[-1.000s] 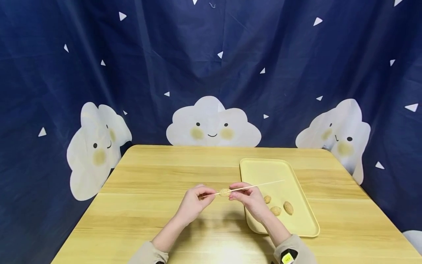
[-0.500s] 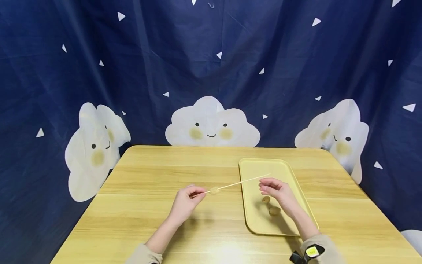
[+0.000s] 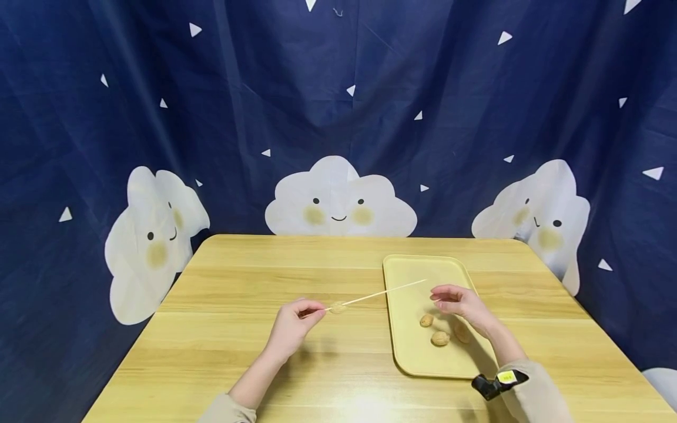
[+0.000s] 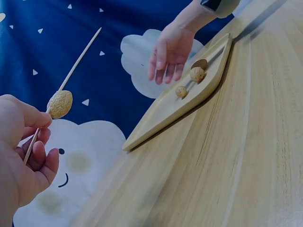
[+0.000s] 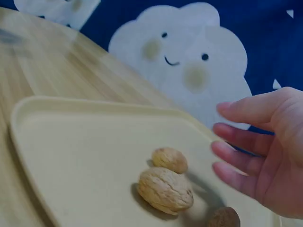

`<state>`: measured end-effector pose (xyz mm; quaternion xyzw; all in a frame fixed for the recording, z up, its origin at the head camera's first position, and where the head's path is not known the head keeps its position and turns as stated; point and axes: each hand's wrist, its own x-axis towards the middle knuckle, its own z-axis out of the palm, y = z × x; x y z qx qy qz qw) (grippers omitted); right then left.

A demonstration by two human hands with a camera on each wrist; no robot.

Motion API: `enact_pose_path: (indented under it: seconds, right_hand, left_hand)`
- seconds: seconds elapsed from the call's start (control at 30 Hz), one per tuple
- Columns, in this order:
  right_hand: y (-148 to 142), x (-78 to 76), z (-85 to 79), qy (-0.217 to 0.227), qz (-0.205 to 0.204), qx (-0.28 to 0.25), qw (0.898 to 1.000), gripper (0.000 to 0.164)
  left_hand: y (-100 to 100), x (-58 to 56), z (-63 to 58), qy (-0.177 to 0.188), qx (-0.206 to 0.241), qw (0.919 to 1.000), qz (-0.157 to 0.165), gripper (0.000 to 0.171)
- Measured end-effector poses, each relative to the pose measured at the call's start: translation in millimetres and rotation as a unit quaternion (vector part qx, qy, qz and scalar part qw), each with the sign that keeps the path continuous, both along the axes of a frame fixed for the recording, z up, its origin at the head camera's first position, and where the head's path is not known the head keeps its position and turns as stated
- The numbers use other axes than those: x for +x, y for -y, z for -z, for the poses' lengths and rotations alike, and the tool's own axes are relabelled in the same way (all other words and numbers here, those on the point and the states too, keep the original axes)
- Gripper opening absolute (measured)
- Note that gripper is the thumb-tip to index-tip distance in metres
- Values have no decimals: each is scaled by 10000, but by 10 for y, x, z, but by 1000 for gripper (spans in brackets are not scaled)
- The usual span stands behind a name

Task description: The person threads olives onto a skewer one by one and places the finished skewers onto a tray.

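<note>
Sitting just beyond pinching left hand, nut on stick

The place is a curtained-off booth, its wider surroundings hidden: dark blue cloth printed with smiling clouds and white triangles hangs around three sides of a wood-grain bench.

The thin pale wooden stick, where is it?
In the head view, the thin pale wooden stick is left of the right hand, pinched by the left hand.
</note>
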<state>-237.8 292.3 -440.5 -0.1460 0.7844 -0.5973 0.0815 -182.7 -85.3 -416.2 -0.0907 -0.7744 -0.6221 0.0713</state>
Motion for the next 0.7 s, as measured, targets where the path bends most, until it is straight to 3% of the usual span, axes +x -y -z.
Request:
enact_pose_path:
  seconds: [0.2, 0.47, 0.7]
  right_hand:
    - [3, -53, 81, 304, -457, 464, 9974, 44]
    - [9, -76, 228, 111, -803, 791, 9936, 41]
    - [57, -92, 241, -39, -1051, 913, 9903, 35]
  left_hand:
    - [11, -1, 16, -37, -67, 10000, 8, 4]
    - [-4, -1, 28, -51, -92, 9999, 18, 5]
    - [-2, -1, 51, -99, -201, 9997, 80, 6]
